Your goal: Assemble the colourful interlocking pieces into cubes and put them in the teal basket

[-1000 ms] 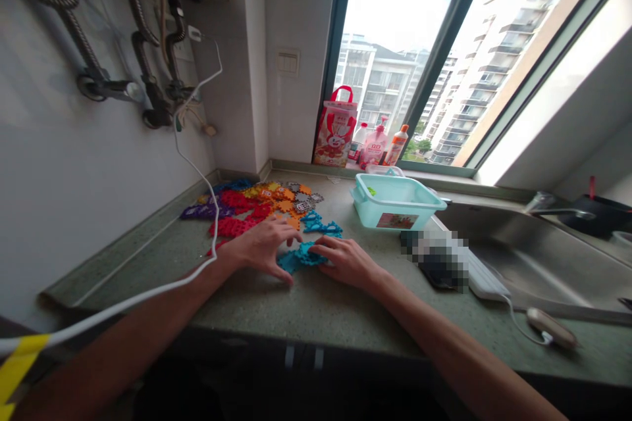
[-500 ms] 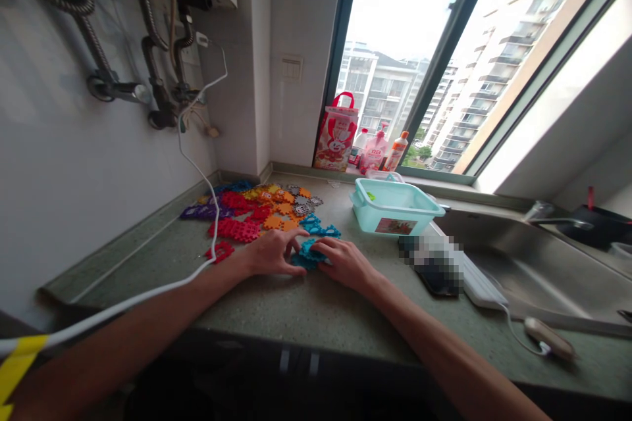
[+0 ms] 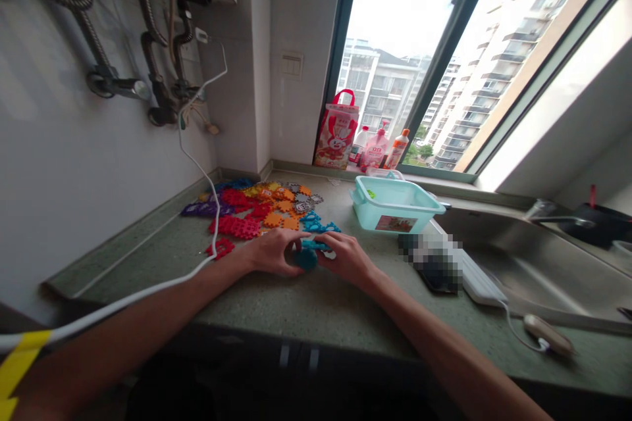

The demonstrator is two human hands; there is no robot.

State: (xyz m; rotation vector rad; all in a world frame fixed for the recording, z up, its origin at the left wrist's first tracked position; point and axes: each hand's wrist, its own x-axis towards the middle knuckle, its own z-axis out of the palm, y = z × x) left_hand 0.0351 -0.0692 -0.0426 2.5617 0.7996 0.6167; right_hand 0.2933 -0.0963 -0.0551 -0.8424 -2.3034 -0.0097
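Between my two hands a blue toothed-edge puzzle tile (image 3: 315, 245) is held up on edge, slightly above the counter. My left hand (image 3: 276, 251) curls round its left end, thumb low and fingers on top. On the right end, my right hand (image 3: 349, 260) pinches it with fingers and thumb. Just below it is a darker blue round-looking piece (image 3: 306, 260); whether it is joined to the tile I cannot tell. Further blue tiles (image 3: 312, 222) lie just behind my hands. To the left spread red tiles (image 3: 239, 227), orange tiles (image 3: 281, 220) and grey tiles (image 3: 309, 202).
A mint plastic basin (image 3: 395, 207) stands right of my hands, with a phone (image 3: 439, 273) and a white power strip (image 3: 478, 279) before the sink (image 3: 557, 263). A white cable (image 3: 148, 299) crosses over my left forearm. Bottles (image 3: 375, 151) stand by the window.
The blue pieces have been lifted and tilted from lying low on the counter to standing on edge. My left fingers have closed in on them, and my right hand has shifted slightly right.
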